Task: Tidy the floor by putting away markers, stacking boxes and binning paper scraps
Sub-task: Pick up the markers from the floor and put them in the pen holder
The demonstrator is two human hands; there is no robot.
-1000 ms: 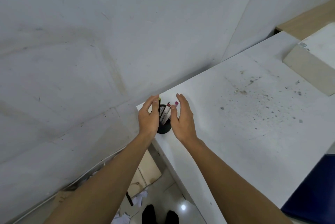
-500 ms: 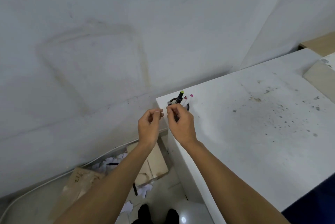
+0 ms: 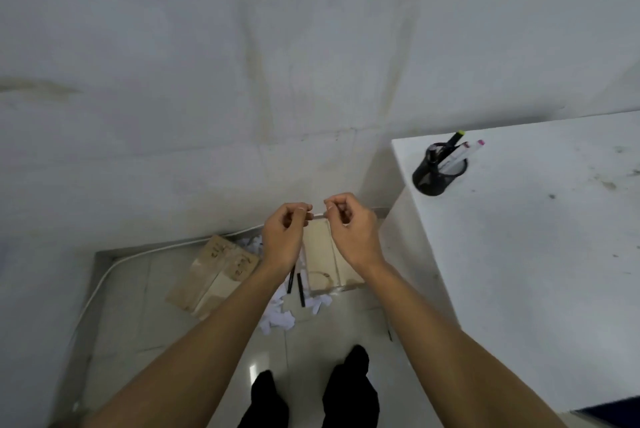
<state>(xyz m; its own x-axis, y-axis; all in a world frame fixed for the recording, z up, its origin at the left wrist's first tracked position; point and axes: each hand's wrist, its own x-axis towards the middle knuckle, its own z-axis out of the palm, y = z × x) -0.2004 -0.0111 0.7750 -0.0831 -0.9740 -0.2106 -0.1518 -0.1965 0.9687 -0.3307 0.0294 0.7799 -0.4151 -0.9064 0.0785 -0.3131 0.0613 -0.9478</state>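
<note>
My left hand and my right hand hover side by side over the floor, fingers curled in, with nothing visible in either. A black pen cup stands on the white table's near-left corner with several markers in it. Below my hands, two black markers lie on the floor among white paper scraps. Two flat cardboard boxes lie there too: one to the left, one partly hidden behind my hands.
A grey wall rises just behind the boxes, with a white cable running along its foot. My black shoes stand on the glossy tiled floor. A dark blue object shows at the bottom right.
My hands left the pen cup and drew back with fingers curled. The view swung left and down, bringing the floor, boxes and scraps into sight.
</note>
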